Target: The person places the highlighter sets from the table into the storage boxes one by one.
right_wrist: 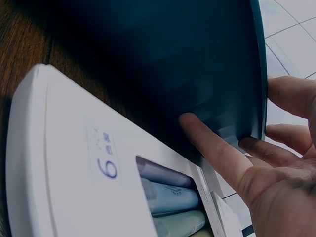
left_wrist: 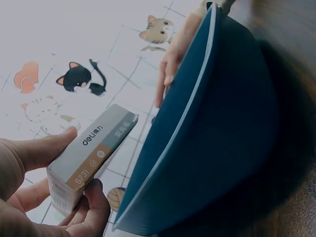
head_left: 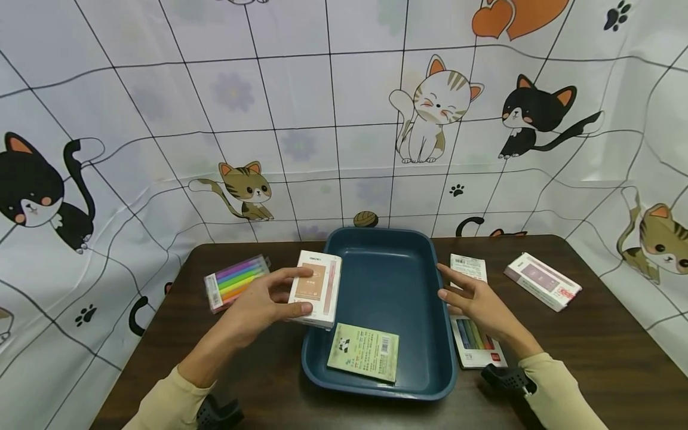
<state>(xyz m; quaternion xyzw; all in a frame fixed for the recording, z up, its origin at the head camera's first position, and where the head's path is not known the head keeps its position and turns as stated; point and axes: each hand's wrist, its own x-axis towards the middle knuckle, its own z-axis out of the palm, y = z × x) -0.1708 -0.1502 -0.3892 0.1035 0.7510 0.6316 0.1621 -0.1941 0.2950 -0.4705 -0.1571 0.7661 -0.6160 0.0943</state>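
Observation:
My left hand (head_left: 263, 298) grips a white deli box (head_left: 329, 289) with a tan panel, fingers on its top edge and thumb on its near side. The box hangs over the left rim of a dark blue tray (head_left: 398, 263). In the left wrist view, the box (left_wrist: 98, 148) shows the print S731. My right hand (head_left: 484, 307) touches the tray's right side with extended fingers. The right wrist view has its fingertips against the outer wall (right_wrist: 197, 64). Inside the tray's near end lies a light green printed packet (head_left: 365, 352).
Left of the tray lies a clear case of rainbow-coloured markers (head_left: 242, 279). Under and beyond my right hand are a windowed white box of coloured pens (head_left: 478, 352) and a white printed box (head_left: 469, 266). Farther right lies another white box (head_left: 543, 282). A cat-print curtain (head_left: 301, 101) hangs behind the table.

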